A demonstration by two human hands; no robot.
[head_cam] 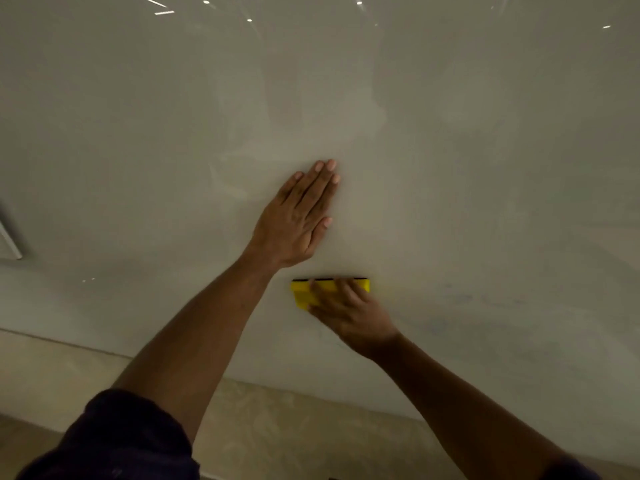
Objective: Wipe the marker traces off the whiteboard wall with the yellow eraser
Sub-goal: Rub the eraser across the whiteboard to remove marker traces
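Observation:
The glossy whiteboard wall (450,150) fills most of the view. My left hand (299,216) lies flat against it with straight fingers pointing up. Just below, my right hand (346,311) grips the yellow eraser (303,294), whose dark felt edge is pressed to the wall. Faint bluish marker traces (464,299) smear the wall to the right of the eraser, and a thin pen line (325,336) runs just under my right hand.
A beige floor (259,420) meets the wall's bottom edge below my arms. A pale frame edge (10,242) juts from the wall at far left. Ceiling lights reflect along the wall's top.

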